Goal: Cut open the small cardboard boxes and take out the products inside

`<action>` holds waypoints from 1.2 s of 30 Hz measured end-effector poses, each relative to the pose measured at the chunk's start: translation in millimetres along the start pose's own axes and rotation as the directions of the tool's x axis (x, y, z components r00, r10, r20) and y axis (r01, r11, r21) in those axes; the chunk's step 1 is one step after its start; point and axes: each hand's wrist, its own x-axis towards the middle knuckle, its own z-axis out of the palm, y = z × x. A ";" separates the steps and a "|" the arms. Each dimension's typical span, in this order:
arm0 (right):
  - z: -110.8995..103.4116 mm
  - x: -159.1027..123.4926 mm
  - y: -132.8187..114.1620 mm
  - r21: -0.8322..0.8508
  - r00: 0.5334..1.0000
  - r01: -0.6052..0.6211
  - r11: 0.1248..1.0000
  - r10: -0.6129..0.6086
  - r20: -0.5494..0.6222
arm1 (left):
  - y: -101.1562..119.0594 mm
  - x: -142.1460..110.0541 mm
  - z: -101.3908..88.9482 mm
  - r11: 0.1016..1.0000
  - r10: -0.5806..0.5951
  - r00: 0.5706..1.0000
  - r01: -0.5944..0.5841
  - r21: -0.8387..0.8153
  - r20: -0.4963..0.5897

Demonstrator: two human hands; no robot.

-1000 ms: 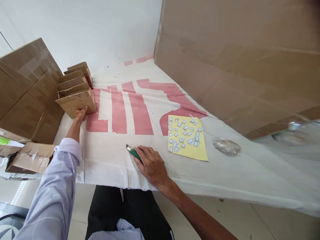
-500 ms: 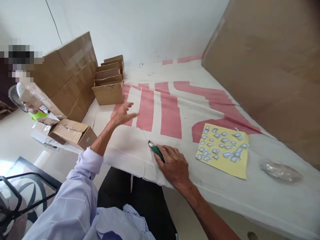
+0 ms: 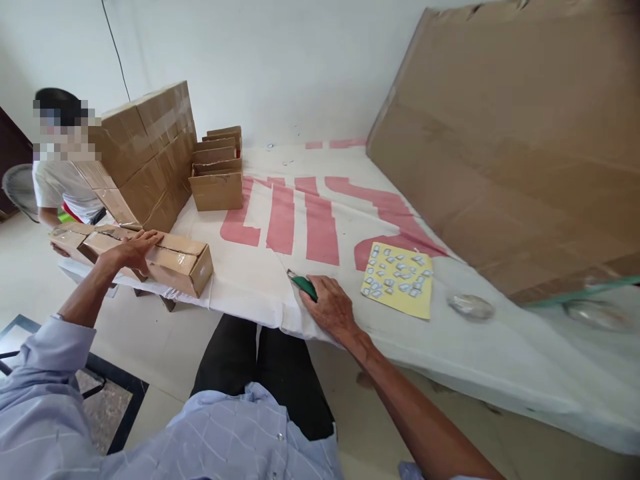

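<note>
A closed long cardboard box (image 3: 183,261) lies along the table's left front edge. My left hand (image 3: 134,252) grips it from above, fingers across the top and thumb down the near side. A second carton (image 3: 73,235) sits against its far-left end, with a co-worker's hand (image 3: 61,249) at it. Closed around a green-handled utility knife (image 3: 303,287), my right hand (image 3: 331,308) rests at the front edge of the cloth-covered table. The knife's tip points forward and left, on the white cloth.
Upright open cartons (image 3: 217,190) stand in a row before a stack of taped boxes (image 3: 150,160). A yellow sheet with small pale pieces (image 3: 399,279) and a clear plastic bundle (image 3: 471,307) lie right. A large cardboard panel (image 3: 510,147) leans behind them. The co-worker (image 3: 67,180) is at left.
My left hand has moved left from above the cloth onto the long box. That box has shifted right along the table. My right hand keeps the knife in nearly the same place.
</note>
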 end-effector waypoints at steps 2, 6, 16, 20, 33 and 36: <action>-2.6 -0.3 0.5 0.004 1.000 -0.001 1.000 0.001 -0.007 | 7.4 6.6 9.6 1.000 -0.006 0.998 0.006 0.002 -0.057; -8.3 -1.0 0.5 -0.025 0.999 0.006 1.000 -0.005 0.035 | 27.9 18.7 20.3 0.995 0.098 0.972 -0.102 -0.006 -0.214; -25.3 4.4 -7.6 0.008 0.986 -0.132 0.991 0.131 0.103 | 97.9 26.5 51.3 0.933 0.135 0.849 -0.283 -0.224 -0.512; -45.7 16.0 -10.3 0.166 0.983 -0.182 0.969 0.178 0.040 | 88.7 28.5 62.0 0.703 0.019 0.810 -0.427 -0.569 -0.586; -144.4 102.5 -88.3 0.495 0.970 -0.031 0.869 -0.093 0.226 | 134.1 30.6 122.6 0.197 -0.223 0.819 -0.493 -0.847 -0.529; -148.2 112.8 -105.8 0.499 0.926 0.022 0.866 -0.206 0.316 | 149.5 25.2 130.9 0.186 -0.203 0.814 -0.514 -0.837 -0.545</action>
